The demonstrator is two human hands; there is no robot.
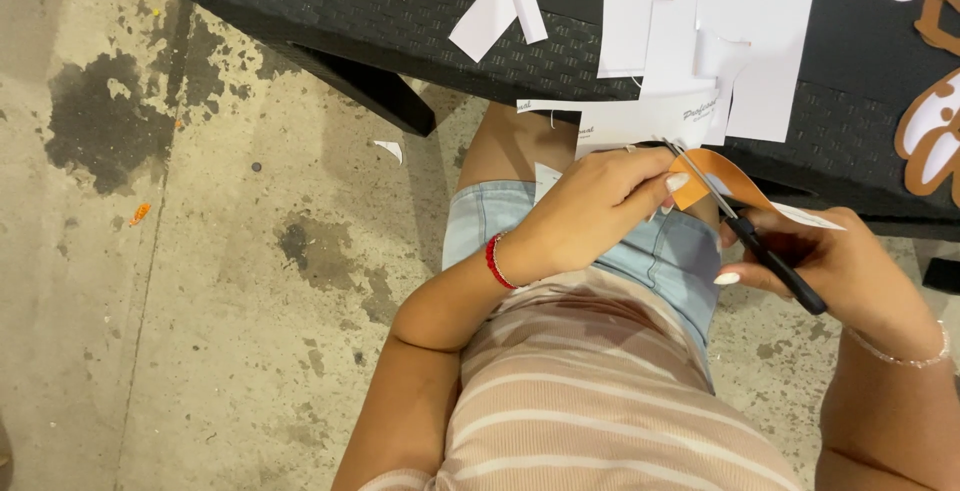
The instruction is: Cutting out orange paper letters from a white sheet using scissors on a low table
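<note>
My left hand (600,206) pinches a curved piece of orange paper (725,173) over my lap, fingers closed on its left end. My right hand (830,266) grips black-handled scissors (750,236), whose thin blades (690,166) run up across the orange paper. A white paper strip (810,217) sticks out to the right of the orange piece. A red bead bracelet (495,263) is on my left wrist and a thin chain bracelet (905,356) on my right.
A black woven table (340,11) stands ahead, strewn with white paper sheets and offcuts (700,41). Brown and white cut-out shapes (930,136) lie at its right edge. The stained concrete floor (150,251) at left carries small paper scraps (390,149).
</note>
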